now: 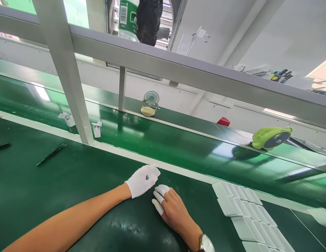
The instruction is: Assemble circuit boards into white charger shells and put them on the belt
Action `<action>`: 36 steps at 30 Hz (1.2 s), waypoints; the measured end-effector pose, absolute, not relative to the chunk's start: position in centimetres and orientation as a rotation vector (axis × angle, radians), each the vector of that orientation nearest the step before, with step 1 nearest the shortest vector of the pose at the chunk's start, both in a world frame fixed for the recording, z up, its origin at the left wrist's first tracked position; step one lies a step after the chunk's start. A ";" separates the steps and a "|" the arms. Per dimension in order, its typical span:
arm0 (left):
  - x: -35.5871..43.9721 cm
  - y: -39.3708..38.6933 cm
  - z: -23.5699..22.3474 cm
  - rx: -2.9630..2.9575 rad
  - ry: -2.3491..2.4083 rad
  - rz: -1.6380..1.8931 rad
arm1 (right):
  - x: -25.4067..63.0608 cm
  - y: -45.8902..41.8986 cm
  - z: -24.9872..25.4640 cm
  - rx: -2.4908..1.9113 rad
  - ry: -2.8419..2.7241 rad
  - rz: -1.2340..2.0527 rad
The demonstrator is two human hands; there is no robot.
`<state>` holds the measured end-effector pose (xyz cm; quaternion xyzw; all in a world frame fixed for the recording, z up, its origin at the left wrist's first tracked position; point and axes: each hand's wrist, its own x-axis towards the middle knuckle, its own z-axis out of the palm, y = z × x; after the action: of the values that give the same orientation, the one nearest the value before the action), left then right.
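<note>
My left hand (140, 182), in a white glove, is closed around a small white rectangular plastic piece (153, 173) whose end sticks out past the fingers. The glove hides the rest of the piece, so its exact kind is unclear. Just to the right and nearer to me is my right hand (173, 210), bare except for white finger cots on several fingertips. Its fingers are bent a little and apart, with nothing visible in them, and they point at the left hand without touching it. Both hands are over the dark green worktop (105, 217).
Rows of white trays or box parts (248, 217) lie on the right. Dark tweezers (51, 154) lie on the left. Beyond a pale edge strip runs a green conveyor belt (157, 140) carrying small white boxes (97, 129). A grey metal post (67, 70), small fan (151, 99) and green fan (271, 137) stand behind.
</note>
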<state>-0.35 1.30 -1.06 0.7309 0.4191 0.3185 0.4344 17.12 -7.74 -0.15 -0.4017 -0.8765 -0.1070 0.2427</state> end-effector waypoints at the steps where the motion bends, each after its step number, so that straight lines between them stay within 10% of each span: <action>1: -0.4 1.3 -1.0 1.832 1.039 0.779 | 17.1 -7.9 -0.3 -1.104 -2.394 -0.313; 36: 0.1 -0.2 1.6 1.701 1.081 0.584 | 17.9 -7.9 -1.7 -1.239 -2.206 -0.437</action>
<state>0.05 -0.20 1.58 0.7028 0.4465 0.2413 0.4984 17.90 -7.88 -1.74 -0.4628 -0.8241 -0.1631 0.2830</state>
